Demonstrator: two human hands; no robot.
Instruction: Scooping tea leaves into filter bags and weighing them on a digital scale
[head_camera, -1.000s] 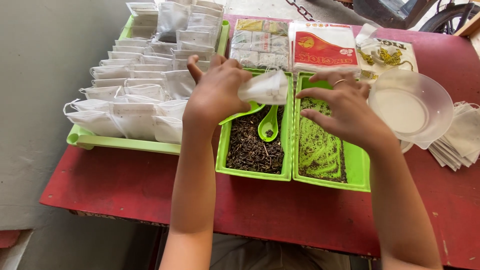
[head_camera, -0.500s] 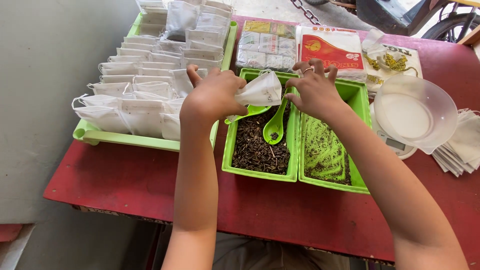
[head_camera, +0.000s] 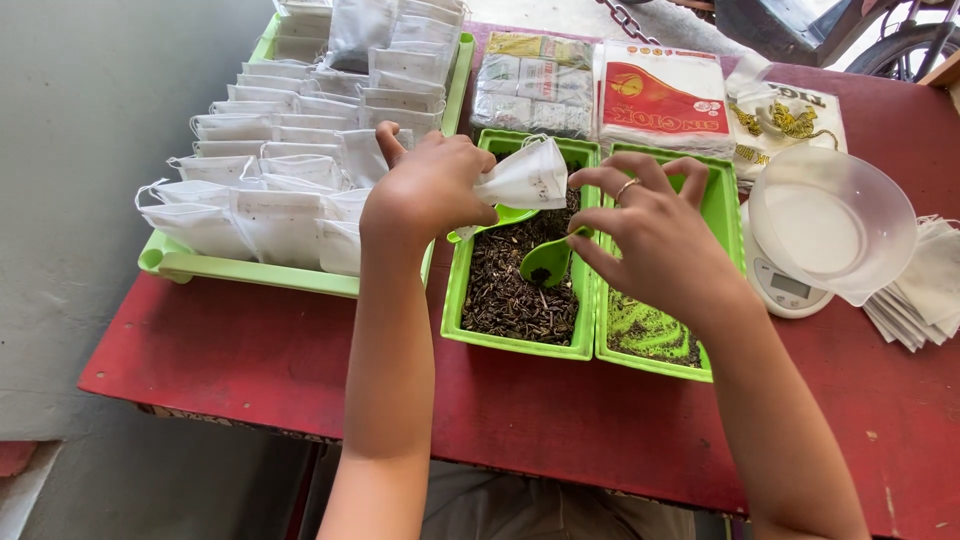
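Left hand (head_camera: 425, 190) pinches tea bag (head_camera: 527, 175); filled bags (head_camera: 270, 200) beside.

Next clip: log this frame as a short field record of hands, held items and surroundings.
left hand: holds small white filter bag over the trays
right hand: at the bag's mouth, fingers spread
green scoop: lies in green tray of dark loose tea
left: tray of filled white bags
right: clear bowl on small scale
surface: red table

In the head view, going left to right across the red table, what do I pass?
Green tray of filled white bags → green tub of dark tea leaves → green tub of greenish leaves → small white scale carrying a clear bowl → stack of empty bags.
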